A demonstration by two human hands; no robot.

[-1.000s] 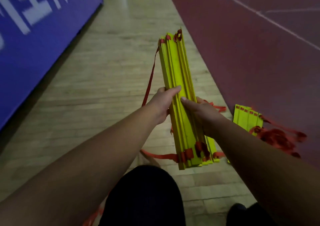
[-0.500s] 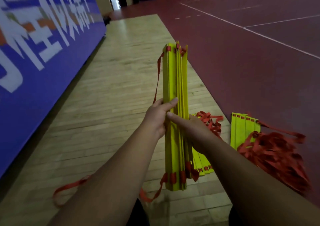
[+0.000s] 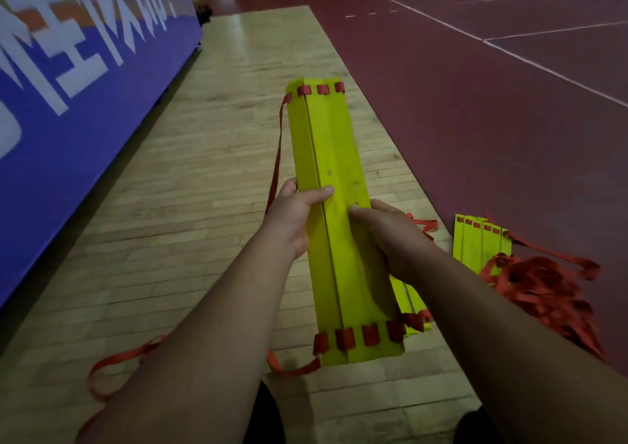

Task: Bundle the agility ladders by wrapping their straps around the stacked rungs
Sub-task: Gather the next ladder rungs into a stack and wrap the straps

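The left hand [image 3: 292,217] and right hand [image 3: 394,239] grip the stacked rungs [image 3: 331,144], thumbs on top. 1 red strap [image 3: 277,158] hangs at the left. A second ladder [image 3: 475,243], possibly 2, lies on the floor at the right.

Left grip [image 3: 292,216]: forearm extended forward, thumb laid across the top of the stacked rungs [image 3: 333,144], fingers curled round their left edge. Right grip [image 3: 390,236]: forearm extended (bare, like the left), thumb on top, clasping the right edge.
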